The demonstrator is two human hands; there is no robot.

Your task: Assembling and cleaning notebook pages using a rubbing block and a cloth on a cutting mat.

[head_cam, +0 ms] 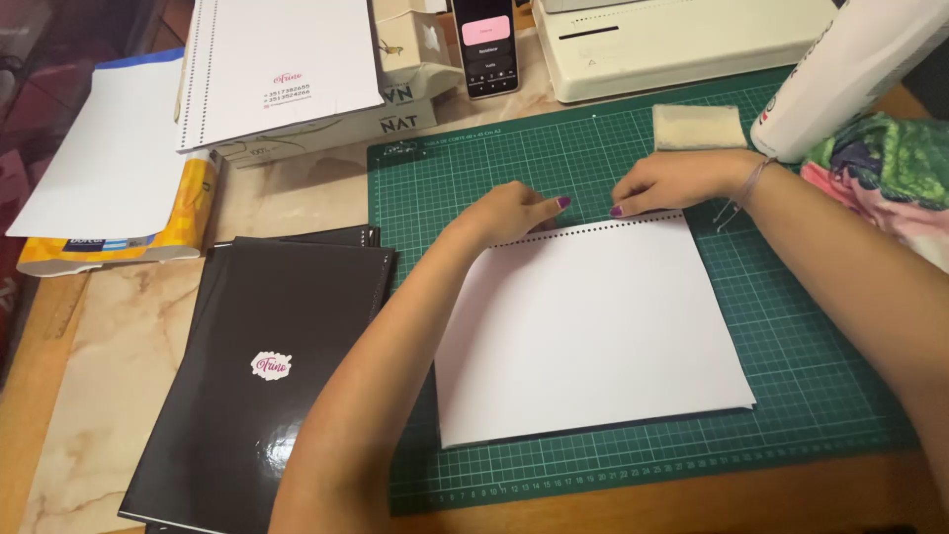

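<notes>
While both hands are pressing down at the punched top edge of the stack of white paper (583, 326), the fingertips are covering part of the row of holes. The left hand (509, 211) is lying curled on the left end of that edge; the right hand (672, 180) is pinching the edge near its middle, fingers narrow. Whether either is gripping anything small, I cannot tell. The stack is lying on the green cutting mat (820, 326). A dark sheet is showing under its lower edge. The white bottle (850, 69) and binding machine (682, 40) are running out of view. Black covers (267, 376) are lying left of the mat, near the left forearm.
</notes>
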